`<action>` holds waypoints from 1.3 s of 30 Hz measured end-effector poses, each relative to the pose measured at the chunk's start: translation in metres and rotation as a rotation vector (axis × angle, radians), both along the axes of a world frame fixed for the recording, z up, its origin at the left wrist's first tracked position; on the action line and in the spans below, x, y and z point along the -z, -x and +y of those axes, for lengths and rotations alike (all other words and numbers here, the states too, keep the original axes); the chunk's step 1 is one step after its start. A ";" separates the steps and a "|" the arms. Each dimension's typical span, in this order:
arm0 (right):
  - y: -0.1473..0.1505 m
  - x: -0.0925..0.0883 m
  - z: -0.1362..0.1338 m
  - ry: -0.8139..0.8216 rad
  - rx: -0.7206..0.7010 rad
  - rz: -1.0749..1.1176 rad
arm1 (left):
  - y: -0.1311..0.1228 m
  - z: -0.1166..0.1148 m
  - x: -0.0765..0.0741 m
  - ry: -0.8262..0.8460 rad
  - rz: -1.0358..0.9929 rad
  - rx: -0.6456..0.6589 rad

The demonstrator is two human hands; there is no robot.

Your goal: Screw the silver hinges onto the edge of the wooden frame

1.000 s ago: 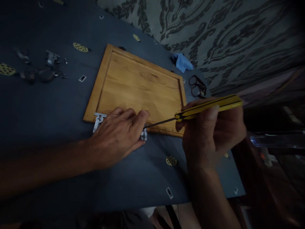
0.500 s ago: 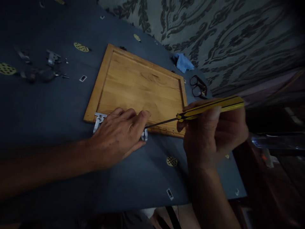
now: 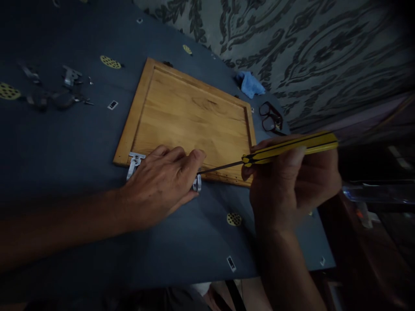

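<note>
A framed wooden cabinet door (image 3: 194, 112) lies flat on the dark blue covered table. My left hand (image 3: 162, 185) is closed at its near edge around a metal hinge (image 3: 197, 183), most of which the hand hides. A second metal hinge (image 3: 135, 163) sits at the door's near left corner, beside my left knuckles. My right hand (image 3: 288, 185) grips a screwdriver (image 3: 292, 149) by its yellow and black handle. The thin shaft slants left and down to the hinge by my left thumb. Whether the tip sits in a screw is hidden.
Loose hinges (image 3: 71, 77) and small screws (image 3: 87, 102) lie left of the door. Beyond its right side are a blue cloth (image 3: 249, 84) and dark-framed eyeglasses (image 3: 270, 116). A patterned wall covering (image 3: 292, 47) rises behind the table.
My right hand and the screwdriver handle have shifted slightly to the right. The left hand, the door and the hinges stay in place.
</note>
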State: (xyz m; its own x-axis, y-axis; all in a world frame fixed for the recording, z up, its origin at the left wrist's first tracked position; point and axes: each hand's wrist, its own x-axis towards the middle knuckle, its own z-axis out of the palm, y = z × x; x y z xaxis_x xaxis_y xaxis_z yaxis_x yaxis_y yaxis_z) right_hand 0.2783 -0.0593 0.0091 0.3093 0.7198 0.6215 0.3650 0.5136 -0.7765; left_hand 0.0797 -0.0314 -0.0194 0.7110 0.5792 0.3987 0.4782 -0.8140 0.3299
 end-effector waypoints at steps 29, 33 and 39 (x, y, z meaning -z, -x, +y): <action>0.006 -0.011 -0.008 -0.043 0.009 -0.288 | -0.001 0.000 -0.001 -0.006 0.022 0.004; 0.004 -0.007 -0.005 -0.091 0.066 -0.320 | 0.000 0.000 0.000 -0.034 0.009 0.011; 0.002 -0.005 -0.004 -0.109 0.025 -0.289 | 0.001 0.000 -0.001 -0.071 0.008 0.015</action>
